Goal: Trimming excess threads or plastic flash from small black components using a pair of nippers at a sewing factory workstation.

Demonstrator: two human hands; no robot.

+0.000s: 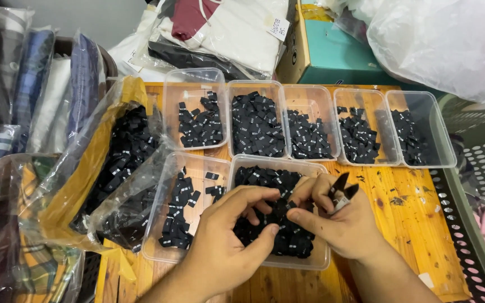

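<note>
- The left hand (228, 238) hovers over a clear plastic tub (279, 262) at the near edge of the wooden counter (405, 224), its fingers (254, 196) curled and pinching at the heap of small black fabric labels (265, 224) that fills the tub.
- The right hand (338, 221) is just beside it, touching it at the fingertips; thumb and forefinger are closed on one black label (292, 206) held above the heap.
- The same right hand also keeps a small pair of snips (342, 188) tucked against the palm, dark blades pointing up and away.
- Left of this tub stands a second near tub (164, 224), partly filled with the same labels.
- Behind them a row of five clear tubs (310, 92) runs across the counter, each holding black labels.
- A clear plastic bag (113, 168) with a yellow lining lies at the counter's left edge, spilling more labels.
- Folded garments in plastic sleeves (35, 95) are stacked at far left, and a teal box (338, 56) stands behind the row.
</note>
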